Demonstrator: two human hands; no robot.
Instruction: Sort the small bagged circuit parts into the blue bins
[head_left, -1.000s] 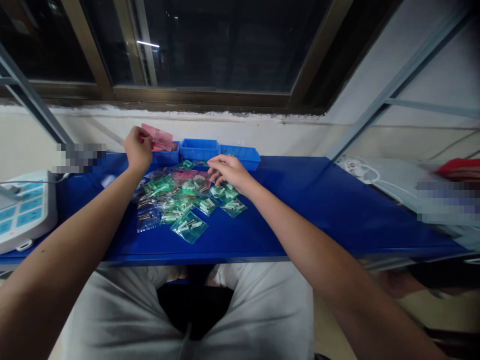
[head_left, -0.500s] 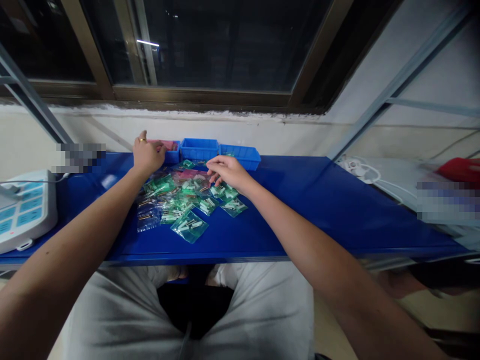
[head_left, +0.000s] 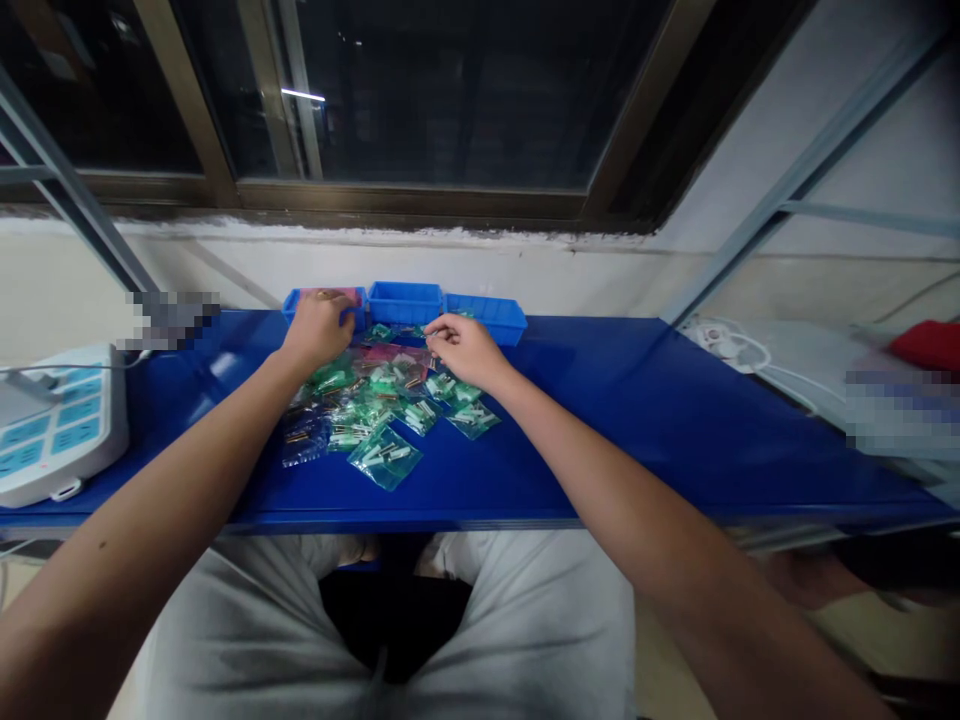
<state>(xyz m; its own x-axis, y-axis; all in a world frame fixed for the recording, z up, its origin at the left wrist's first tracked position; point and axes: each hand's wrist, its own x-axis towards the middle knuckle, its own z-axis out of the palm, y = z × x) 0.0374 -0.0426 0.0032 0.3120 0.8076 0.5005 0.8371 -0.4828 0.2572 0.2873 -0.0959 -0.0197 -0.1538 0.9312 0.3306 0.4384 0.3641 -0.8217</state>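
My left hand point(head_left: 321, 328) is at the front of the left blue bin point(head_left: 291, 306), which holds a pink plastic bag point(head_left: 339, 296). Its fingers are loosely bent and apart over the bin's rim, and I see nothing held in them. At the back right of a pile of small clear and green bags point(head_left: 384, 455), my right hand point(head_left: 466, 348) has its thumb and fingers pinched together. What lies between those fingertips is too small to make out. White and metallic pieces show inside the bags. Another pink bag point(head_left: 390, 354) lies in the pile between my hands.
Two more blue bins, the middle bin point(head_left: 405, 305) and the right bin point(head_left: 495, 318), stand in the row by the wall. On the blue table point(head_left: 585, 400), a white power strip point(head_left: 64, 420) sits at the left. Metal frame bars rise at both sides.
My left hand has drawn back from the left bin, down and slightly right, and its raised finger has lowered. My right hand's fingers have come together. The view has shifted slightly.
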